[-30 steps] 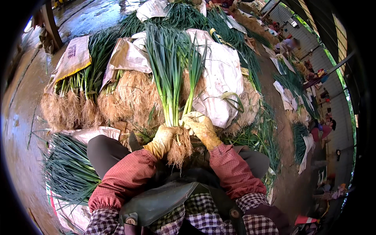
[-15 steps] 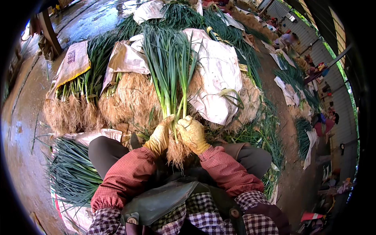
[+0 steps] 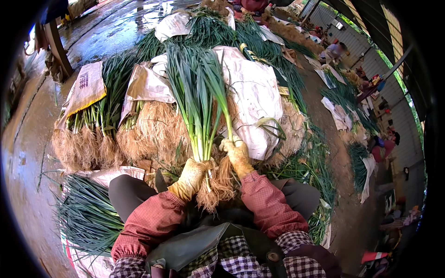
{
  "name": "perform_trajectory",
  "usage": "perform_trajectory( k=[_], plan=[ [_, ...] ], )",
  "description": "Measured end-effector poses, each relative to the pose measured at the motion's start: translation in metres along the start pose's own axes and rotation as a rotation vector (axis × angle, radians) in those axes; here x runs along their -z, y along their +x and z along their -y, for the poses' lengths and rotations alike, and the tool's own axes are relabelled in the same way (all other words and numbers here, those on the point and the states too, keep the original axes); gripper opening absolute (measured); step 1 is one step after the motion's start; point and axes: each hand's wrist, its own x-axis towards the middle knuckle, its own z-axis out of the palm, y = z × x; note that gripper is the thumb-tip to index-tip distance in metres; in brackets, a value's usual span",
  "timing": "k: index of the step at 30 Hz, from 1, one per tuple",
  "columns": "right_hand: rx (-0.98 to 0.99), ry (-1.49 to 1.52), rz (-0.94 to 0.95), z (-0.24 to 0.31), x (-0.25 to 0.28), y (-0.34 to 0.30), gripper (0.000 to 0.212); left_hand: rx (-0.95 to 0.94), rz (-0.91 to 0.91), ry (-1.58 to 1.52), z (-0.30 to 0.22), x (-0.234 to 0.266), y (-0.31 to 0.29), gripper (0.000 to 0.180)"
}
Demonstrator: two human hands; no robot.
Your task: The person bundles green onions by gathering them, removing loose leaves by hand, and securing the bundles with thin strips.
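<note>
My left hand (image 3: 191,177), in a yellowed work glove, is closed around the lower stems of a bunch of green onions (image 3: 197,134). Their leaves point away from me, and pale tangled roots (image 3: 211,192) hang below the hand. Just to the right, my gloved right hand (image 3: 237,155) grips the base of a separate green onion stalk (image 3: 227,118). Whether that is one stalk or a couple pressed together I cannot tell. The stalk leans up and left, its leaves overlapping the bunch. Both hands are above my lap, between my knees.
Rooted green onions (image 3: 157,125) lie in heaps ahead, partly covered by pale sacks (image 3: 255,88). A trimmed-looking green pile (image 3: 88,213) rests by my left knee. Loose leaves (image 3: 306,162) litter the right side. Wet concrete floor (image 3: 28,134) stretches left; people (image 3: 333,51) sit farther off at right.
My hands, close together before, have moved apart. The right hand has drawn a stalk to the right of the bunch, while the left has come lower and keeps the rest.
</note>
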Motion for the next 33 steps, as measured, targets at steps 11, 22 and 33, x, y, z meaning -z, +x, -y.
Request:
perform_trajectory(
  k=[11,22,33],
  plan=[
    [0.363,-0.940,0.015,0.022,-0.029,0.080,0.027,0.173,-0.213,-0.242,-0.009,0.024,0.021,0.015],
    [-0.004,0.238,-0.184,0.059,0.025,0.174,0.011,0.012,0.009,-0.294,-0.036,0.031,0.023,0.028],
    [-0.203,0.149,0.025,-0.028,-0.013,-0.009,0.019,0.038,-0.243,-0.079,-0.012,0.030,0.026,0.015]
  ],
)
